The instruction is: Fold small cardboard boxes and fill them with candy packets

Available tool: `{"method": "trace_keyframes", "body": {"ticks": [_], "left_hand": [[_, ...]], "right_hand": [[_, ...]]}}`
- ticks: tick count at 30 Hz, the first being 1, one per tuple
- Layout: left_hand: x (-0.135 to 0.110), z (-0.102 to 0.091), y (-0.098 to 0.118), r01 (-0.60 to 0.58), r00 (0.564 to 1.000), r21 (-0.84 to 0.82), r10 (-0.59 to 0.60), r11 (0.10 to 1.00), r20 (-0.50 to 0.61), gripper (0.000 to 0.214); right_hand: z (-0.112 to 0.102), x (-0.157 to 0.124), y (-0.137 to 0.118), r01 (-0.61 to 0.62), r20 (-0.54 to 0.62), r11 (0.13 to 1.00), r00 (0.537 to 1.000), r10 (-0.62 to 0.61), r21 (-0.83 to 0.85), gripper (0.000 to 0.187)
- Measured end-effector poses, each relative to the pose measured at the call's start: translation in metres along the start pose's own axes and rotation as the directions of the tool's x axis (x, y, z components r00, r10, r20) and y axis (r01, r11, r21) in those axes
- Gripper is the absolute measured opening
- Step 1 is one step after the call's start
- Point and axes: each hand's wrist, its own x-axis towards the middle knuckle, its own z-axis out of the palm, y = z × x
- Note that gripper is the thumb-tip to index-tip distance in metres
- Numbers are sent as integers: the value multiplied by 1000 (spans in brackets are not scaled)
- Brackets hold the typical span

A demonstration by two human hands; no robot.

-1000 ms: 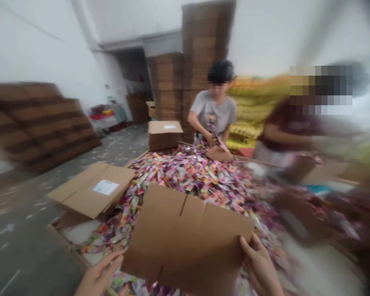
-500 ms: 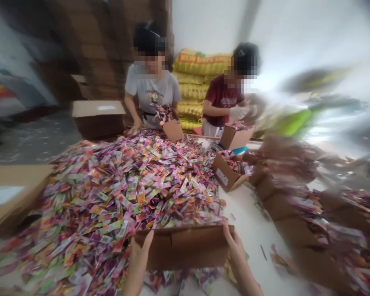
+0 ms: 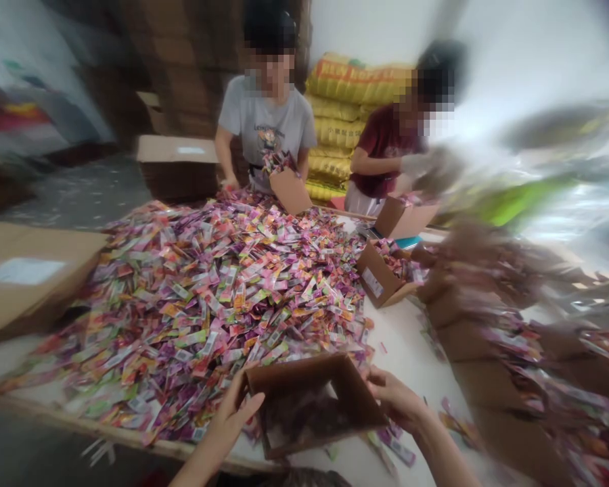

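Note:
A small brown cardboard box [image 3: 317,368] is held between my two hands at the near edge of the table, its open side tilted up toward me. My left hand [image 3: 236,406] grips its left wall, thumb in front and fingers behind. On the right, my right hand [image 3: 393,396] holds the other end, with the fingertips partly hidden by the wall. The inside looks dim and blurred, and I cannot tell what lies in it. Just beyond the box spreads a big heap of small colourful sachets [image 3: 223,297], pink, purple, orange and green.
Across the table a person in grey [image 3: 266,128] tilts a box of sachets; a person in dark red [image 3: 390,149] stands by another. Filled boxes [image 3: 487,365] line the right side. A filled box [image 3: 380,277] sits beside the heap. A large carton [image 3: 25,270] stands left.
The box has turned in my hands so its open inside now faces me; before, only an outer wall showed. My head view has dipped and shifted left.

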Motion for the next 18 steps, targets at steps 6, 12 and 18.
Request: {"method": "trace_keyframes", "body": {"ticks": [6, 12, 18], "left_hand": [[-12, 36, -50, -64, 997, 169, 69, 984, -25, 70], [-9, 39, -95, -310, 939, 293, 340, 904, -55, 26], [-14, -21, -54, -528, 831, 500, 294, 686, 473, 51]], "right_hand": [[13, 35, 64, 103, -186, 866, 958, -219, -489, 85], [31, 8, 38, 315, -60, 561, 833, -550, -766, 89], [37, -53, 26, 349, 271, 224, 909, -315, -910, 76]]}}
